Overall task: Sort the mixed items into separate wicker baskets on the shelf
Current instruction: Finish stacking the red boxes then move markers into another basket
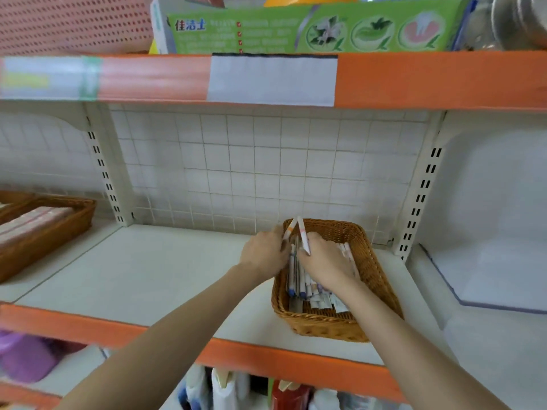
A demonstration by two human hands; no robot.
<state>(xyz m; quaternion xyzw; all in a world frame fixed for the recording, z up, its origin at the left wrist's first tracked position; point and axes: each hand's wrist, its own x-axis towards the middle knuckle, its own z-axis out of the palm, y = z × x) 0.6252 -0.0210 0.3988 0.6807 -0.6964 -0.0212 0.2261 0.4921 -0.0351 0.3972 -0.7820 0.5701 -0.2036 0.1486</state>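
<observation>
Both hands over wicker basket [334,324] at shelf's [165,279] right front. Left hand [263,251] pinches orange-banded pen [290,229]; right hand [325,261] grips pink-banded pen [304,235], apparently picking by colour from pen pile [302,284]. Second basket [44,232], left edge, well apart. Toothpaste carton [310,29] above.

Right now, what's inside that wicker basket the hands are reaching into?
The wicker basket holds a pile of white pens or markers, some with blue caps. The left hand and right hand each lift one. What lies beneath the hands and the pile is covered.
</observation>
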